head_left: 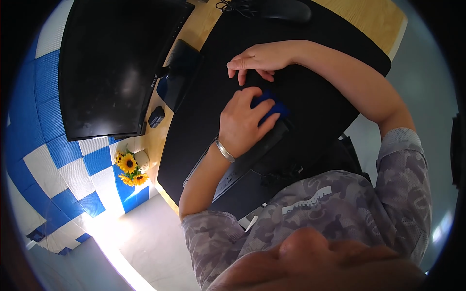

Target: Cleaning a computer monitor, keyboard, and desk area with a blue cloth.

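While the left hand [245, 119] clasps a blue cloth [279, 110] over the dark device [238, 172] beneath it, the right hand [262, 57] hovers beyond, loosely bent, apparently empty; light, even strokes would probably work best.

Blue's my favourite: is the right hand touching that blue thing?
No, the left hand is on the blue thing; the right hand is apart.

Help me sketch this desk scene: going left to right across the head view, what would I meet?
Sunflowers, black monitor stand, silver bracelet, blurred blue item in the left hand, camouflage-patterned right sleeve.
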`<state>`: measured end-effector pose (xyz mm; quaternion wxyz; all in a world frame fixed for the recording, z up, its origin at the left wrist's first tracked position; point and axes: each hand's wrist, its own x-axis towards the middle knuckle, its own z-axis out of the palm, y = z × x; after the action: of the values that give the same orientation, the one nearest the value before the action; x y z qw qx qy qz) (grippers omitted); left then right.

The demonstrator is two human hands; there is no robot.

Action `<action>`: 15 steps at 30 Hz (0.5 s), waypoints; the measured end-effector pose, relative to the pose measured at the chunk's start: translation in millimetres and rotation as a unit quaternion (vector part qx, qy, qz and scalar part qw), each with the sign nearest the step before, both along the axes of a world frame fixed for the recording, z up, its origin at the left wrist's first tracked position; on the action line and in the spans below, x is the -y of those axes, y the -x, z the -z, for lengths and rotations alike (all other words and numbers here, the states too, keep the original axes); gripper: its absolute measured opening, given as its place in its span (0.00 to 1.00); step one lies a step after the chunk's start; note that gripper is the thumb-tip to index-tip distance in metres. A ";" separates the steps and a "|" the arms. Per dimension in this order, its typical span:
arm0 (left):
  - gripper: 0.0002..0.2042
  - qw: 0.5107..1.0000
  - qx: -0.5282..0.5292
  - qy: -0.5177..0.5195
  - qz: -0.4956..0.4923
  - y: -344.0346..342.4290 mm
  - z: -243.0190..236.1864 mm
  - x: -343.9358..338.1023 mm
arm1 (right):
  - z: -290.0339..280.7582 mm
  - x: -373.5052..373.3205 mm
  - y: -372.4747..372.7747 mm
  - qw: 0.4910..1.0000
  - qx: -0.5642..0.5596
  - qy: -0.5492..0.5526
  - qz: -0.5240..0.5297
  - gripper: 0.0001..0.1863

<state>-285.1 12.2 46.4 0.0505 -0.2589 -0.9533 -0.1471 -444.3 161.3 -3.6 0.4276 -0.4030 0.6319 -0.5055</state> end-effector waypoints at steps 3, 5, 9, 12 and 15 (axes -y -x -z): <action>0.11 0.998 -0.040 0.038 -0.031 14.8 7.1 11.6 | -2.8 -1.6 -2.5 1.000 -0.003 -0.020 -0.007 0.36; 0.10 0.994 -0.064 0.037 -0.085 21.2 3.8 24.8 | -9.4 0.0 -6.3 0.998 -0.041 -0.035 0.036 0.35; 0.11 0.985 -0.037 -0.047 -0.162 14.4 -0.2 20.9 | -4.0 -2.5 -4.0 0.998 -0.020 -0.021 0.059 0.35; 0.13 0.996 -0.045 -0.050 -0.053 -7.4 -10.7 4.5 | -6.1 -3.4 -2.4 0.999 0.001 -0.022 0.039 0.33; 0.18 0.992 0.013 0.032 0.121 -29.8 -16.7 -19.7 | -4.7 -3.2 -3.2 1.000 0.003 -0.017 0.016 0.31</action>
<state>-255.3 31.9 63.0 0.0115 -0.3715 -0.9199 -0.1253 -441.1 164.5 1.1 0.4284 -0.3835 0.6456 -0.5026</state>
